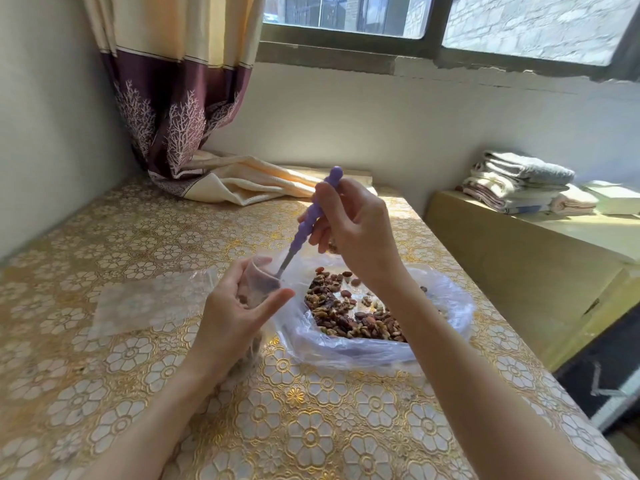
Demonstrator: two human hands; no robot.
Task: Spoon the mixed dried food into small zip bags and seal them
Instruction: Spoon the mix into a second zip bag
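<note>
My left hand [233, 313] holds a small clear zip bag [258, 280] upright with its mouth open; some dried food shows inside it, partly hidden by my palm. My right hand [356, 230] grips the purple beaded handle of a spoon [306, 220], whose metal bowl dips into the mouth of the bag. Just right of the bag lies a large clear plastic bag [446, 299], spread open and holding a heap of mixed dried nuts and fruit [349, 313].
The table [311, 427] carries a gold floral cloth. Flat empty zip bags [145, 303] lie left of my left hand. A curtain end [242, 181] rests at the table's back. A lower shelf with folded towels [519, 181] stands to the right.
</note>
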